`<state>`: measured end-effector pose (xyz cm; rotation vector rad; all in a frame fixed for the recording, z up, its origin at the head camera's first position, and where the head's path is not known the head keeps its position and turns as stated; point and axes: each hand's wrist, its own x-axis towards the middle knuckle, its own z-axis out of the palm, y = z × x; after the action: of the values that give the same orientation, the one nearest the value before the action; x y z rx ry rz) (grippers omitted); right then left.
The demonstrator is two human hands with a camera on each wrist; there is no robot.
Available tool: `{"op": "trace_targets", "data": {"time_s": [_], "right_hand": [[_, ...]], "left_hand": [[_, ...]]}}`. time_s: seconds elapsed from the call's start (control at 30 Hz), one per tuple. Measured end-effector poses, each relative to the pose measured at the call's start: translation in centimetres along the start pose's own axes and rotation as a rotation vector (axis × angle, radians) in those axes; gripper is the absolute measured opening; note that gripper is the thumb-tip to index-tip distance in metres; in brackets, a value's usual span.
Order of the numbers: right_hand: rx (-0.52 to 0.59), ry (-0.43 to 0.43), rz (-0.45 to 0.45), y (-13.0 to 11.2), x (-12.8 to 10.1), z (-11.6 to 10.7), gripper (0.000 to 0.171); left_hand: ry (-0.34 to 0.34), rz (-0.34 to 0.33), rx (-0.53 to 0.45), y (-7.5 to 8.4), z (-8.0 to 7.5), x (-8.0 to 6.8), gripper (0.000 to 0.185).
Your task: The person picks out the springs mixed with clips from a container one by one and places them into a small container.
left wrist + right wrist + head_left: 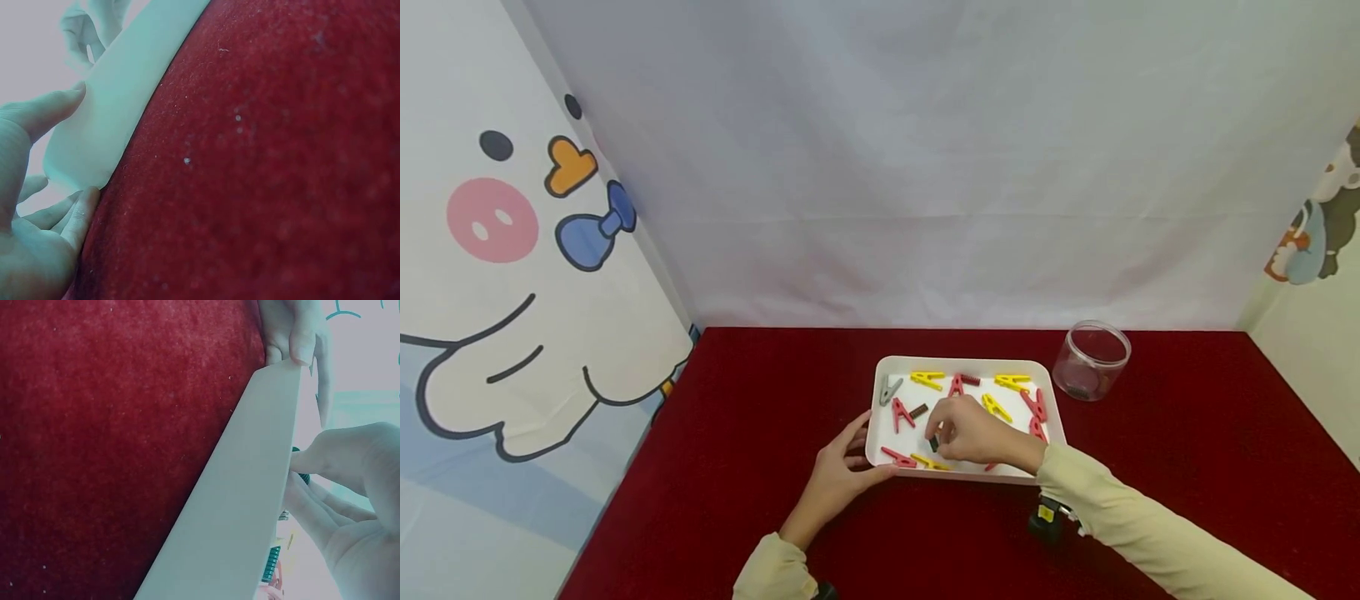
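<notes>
Pinching small dark clip (933, 442) between curled fingertips, right hand (973, 433) hovers inside white rectangular plastic tray (874, 406), over front part. Left hand (842, 472) grips tray's front-left corner, thumb on rim, fingers at outer wall. Red, yellow, grey clothespins (996, 407) scattered across tray floor. Tray sits on red felt tabletop (760, 433). Clear round plastic jar (1091, 360) stands just beside tray's far-right corner.
</notes>
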<state>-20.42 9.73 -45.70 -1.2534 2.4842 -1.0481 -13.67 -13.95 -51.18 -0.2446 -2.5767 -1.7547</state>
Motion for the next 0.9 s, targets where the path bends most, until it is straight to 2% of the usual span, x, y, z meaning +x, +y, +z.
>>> {"op": "trace_targets", "data": {"time_s": [0.27,0.5,0.77,0.9], "right_hand": [[0.055,0.015,0.007,0.5,-0.5,-0.2,0.015],[0.129,0.018,-0.002,0.6,-1.0,-0.6,0.016],[0.207,0.047,0.040,0.6,-1.5,-1.0,0.019],[0.239,0.064,0.056,-0.5,-1.9,-1.6,0.020]], "left_hand": [[0.009,0.022,0.004,-0.2,0.0,0.0,0.085],[0.003,0.011,-0.013,1.5,-0.2,-0.4,0.083],[0.007,-0.001,0.002,-0.2,0.0,0.0,0.084],[0.001,-0.001,-0.007,-0.1,0.1,0.0,0.085]]}}
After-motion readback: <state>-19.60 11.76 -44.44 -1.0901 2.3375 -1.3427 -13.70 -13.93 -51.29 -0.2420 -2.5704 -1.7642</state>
